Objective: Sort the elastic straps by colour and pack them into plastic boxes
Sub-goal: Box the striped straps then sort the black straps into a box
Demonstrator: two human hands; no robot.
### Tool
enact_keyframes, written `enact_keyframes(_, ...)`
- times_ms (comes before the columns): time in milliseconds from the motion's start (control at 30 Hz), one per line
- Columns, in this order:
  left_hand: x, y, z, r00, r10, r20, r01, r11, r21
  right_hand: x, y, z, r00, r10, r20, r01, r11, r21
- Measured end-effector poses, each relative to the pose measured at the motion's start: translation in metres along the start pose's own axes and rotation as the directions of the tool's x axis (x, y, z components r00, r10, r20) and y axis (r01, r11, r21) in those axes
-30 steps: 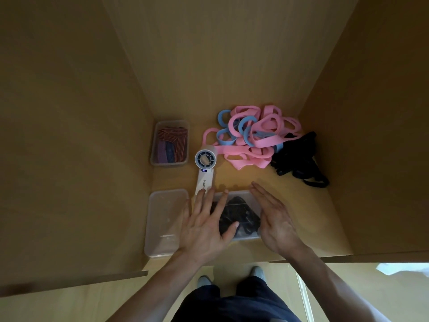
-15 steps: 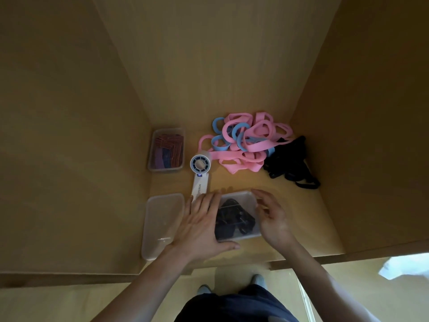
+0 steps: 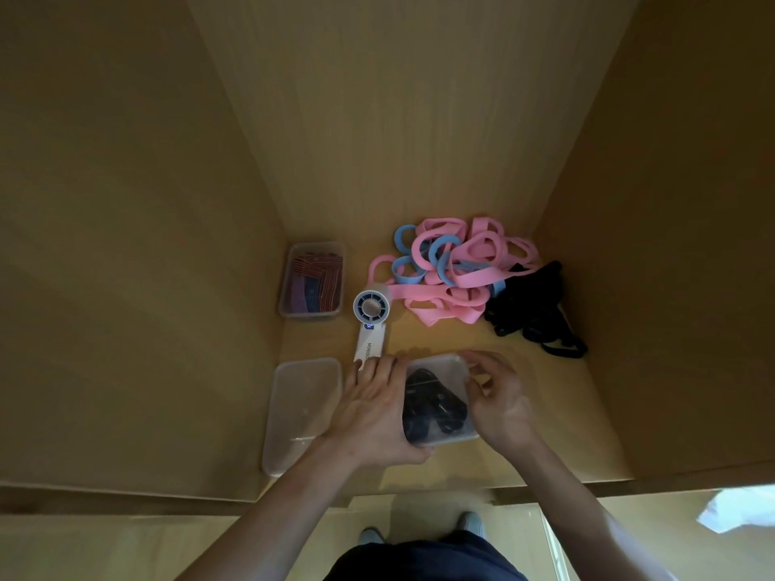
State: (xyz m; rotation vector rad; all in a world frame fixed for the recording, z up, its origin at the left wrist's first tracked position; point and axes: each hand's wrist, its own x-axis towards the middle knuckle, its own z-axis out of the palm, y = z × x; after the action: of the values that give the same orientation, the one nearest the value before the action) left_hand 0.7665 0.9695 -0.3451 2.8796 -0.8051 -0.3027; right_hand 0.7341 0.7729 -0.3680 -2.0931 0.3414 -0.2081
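Plastic box [image 3: 445,370] of black elastic straps [image 3: 432,406] at shelf [image 3: 570,417] front, left hand [image 3: 373,413] flat upon it, right hand [image 3: 499,400] pinching its far corner; likely light, flexible, best gripped at the rim.

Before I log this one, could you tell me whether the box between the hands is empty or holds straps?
It holds straps: black straps show through the clear plastic box.

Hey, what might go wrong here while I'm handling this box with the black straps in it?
1. Your left hand lies right by the handheld fan; sliding the box of black straps forward may knock it.
2. More loose black straps lie beside the pink and blue pile, so closing up now might leave them out.
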Motion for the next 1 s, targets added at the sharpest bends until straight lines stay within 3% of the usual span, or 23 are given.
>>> enact_keyframes(400,0.002,0.005,-0.004,1.0,-0.01,0.015,0.009,1.0,0.015,0.004,-0.003,-0.006,1.0,0.028,0.004,-0.028,1.0,0.002)
enact_keyframes(600,0.0,0.005,-0.007,1.0,0.016,-0.014,-0.017,1.0,-0.017,0.018,-0.007,-0.013,0.976,0.194,0.094,-0.209,0.959,0.192)
enact_keyframes(1000,0.002,0.001,-0.006,0.998,0.035,-0.052,-0.038,0.998,-0.044,0.034,-0.009,-0.016,0.944,0.289,0.158,-0.3,0.952,0.056)
